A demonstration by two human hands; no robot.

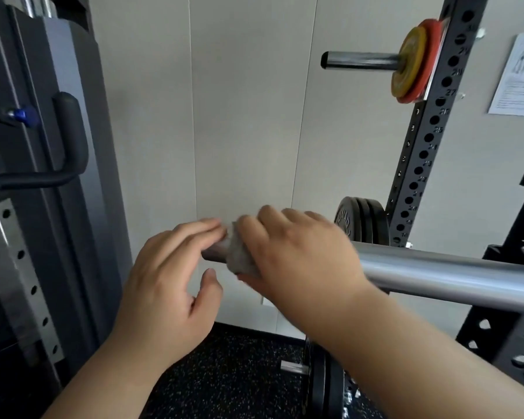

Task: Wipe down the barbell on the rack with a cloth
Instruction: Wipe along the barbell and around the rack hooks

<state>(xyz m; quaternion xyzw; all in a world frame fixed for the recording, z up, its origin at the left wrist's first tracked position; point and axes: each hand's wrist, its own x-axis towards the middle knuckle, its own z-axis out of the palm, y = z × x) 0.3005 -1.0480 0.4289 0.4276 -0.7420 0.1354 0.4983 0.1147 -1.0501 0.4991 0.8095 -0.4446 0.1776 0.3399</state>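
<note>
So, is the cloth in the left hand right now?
No, the right hand grips the cloth around the barbell near its end, while the left hand lies open by the tip, holding no cloth.

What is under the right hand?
A grey cloth, gripped round the barbell near its end. The right hand covers most of the cloth and that stretch of barbell, so neither shows fully.

Rack upright (pixel 419 146): hole numbers 27, 25, 24, 23, 22 legible. Wall sheet (pixel 516 75) print too small.
</note>
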